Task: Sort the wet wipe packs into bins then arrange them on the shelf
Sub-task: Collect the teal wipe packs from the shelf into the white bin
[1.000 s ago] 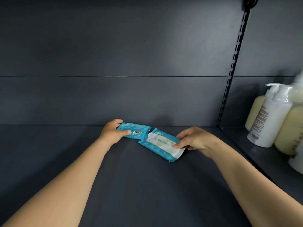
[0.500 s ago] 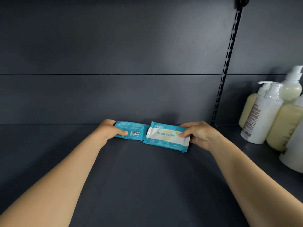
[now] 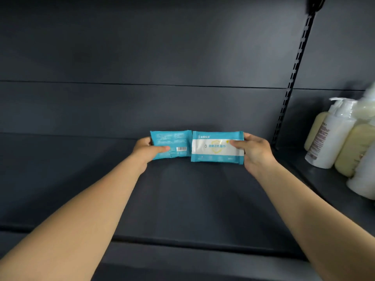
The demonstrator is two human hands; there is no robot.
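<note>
Mid-frame, at the shelf (image 3: 182, 199) back: left hand (image 3: 145, 152) pinches the left pack (image 3: 175, 144), right hand (image 3: 254, 152) the right pack (image 3: 215, 147), standing edge to edge; light, soft, slick film likely, so hold by the outer ends.

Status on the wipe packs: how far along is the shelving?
Done: nothing visibly released yet. In hand: the left hand grips the barcode-side pack and the right hand grips the front-facing pack, both stood side by side at the back of the dark shelf. Left: letting go; no bins or other packs are in view, so the remainder can't be judged.
</note>
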